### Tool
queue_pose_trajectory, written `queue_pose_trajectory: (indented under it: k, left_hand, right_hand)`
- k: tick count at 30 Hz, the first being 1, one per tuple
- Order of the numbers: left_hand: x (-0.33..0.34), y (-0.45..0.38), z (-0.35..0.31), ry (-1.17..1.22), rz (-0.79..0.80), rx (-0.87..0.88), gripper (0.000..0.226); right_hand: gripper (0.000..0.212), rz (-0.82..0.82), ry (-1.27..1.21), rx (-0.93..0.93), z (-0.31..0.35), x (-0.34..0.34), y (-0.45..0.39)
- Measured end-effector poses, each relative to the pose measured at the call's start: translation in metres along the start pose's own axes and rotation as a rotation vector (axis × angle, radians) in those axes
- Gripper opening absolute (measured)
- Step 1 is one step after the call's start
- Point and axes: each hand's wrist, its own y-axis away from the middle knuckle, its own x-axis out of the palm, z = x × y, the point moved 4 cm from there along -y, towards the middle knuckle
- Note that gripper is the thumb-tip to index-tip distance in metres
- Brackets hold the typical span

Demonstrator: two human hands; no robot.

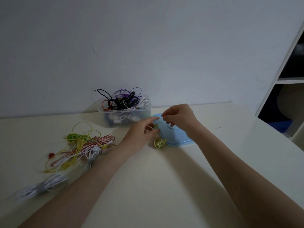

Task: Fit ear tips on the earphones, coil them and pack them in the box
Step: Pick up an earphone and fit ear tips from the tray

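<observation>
Cream table (164, 186): clear box (125, 116) heaped with cables; left hand (141, 134), right hand (178, 119) pinch yellow earphone (159, 142).

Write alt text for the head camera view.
Two bare hands meet over a pale table: the left hand pinches a thin yellow cord and the right hand pinches its end, above a small yellow coil beside a blue lid. A clear box of tangled earphones stands behind; loose cables lie left.
</observation>
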Motion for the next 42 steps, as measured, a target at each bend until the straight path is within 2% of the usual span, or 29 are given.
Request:
queue_pose_trajectory:
  k: [2, 4, 6, 9, 11, 14, 18, 22, 34, 42]
  left_hand:
    - [-0.013, -0.001, 0.0, 0.002, -0.02, -0.058, 0.04]
    - [-0.03, -0.003, 0.002, -0.066, -0.027, -0.108, 0.027]
    - [-0.039, -0.002, 0.005, -0.094, 0.09, -0.148, 0.015]
    - [-0.037, 0.007, 0.005, -0.123, 0.324, -0.136, 0.019]
    - [-0.036, 0.007, 0.007, -0.179, 0.368, -0.072, 0.021]
    - [-0.035, 0.001, 0.011, -0.126, 0.271, -0.073, 0.018]
    - [-0.031, 0.002, 0.012, 0.425, 0.023, -0.333, 0.012]
    - [-0.027, 0.005, 0.013, 0.632, -0.045, -0.367, 0.007]
    - [-0.029, 0.006, 0.006, 0.578, -0.112, -0.294, 0.01]
    - [-0.029, 0.008, 0.004, 0.505, -0.098, -0.273, 0.011]
  right_hand:
    - [0.016, 0.031, -0.108, 0.032, -0.006, 0.008, 0.002]
    - [0.015, 0.068, -0.218, 0.045, -0.009, 0.015, 0.003]
    - [0.007, 0.081, -0.353, 0.058, -0.013, 0.02, 0.003]
    - [0.01, 0.103, -0.507, 0.087, -0.02, 0.025, 0.004]
    - [0.009, 0.117, -0.544, 0.085, -0.023, 0.026, 0.004]
    - [0.01, 0.13, -0.55, 0.057, -0.021, 0.028, 0.006]
    - [0.014, 0.176, -0.573, 0.024, -0.018, 0.034, 0.009]
    - [0.017, 0.235, -0.639, 0.021, -0.018, 0.037, 0.01]
    - [0.016, 0.289, -0.735, 0.046, -0.021, 0.039, 0.009]
    - [0.017, 0.283, -0.764, 0.057, -0.021, 0.038, 0.01]
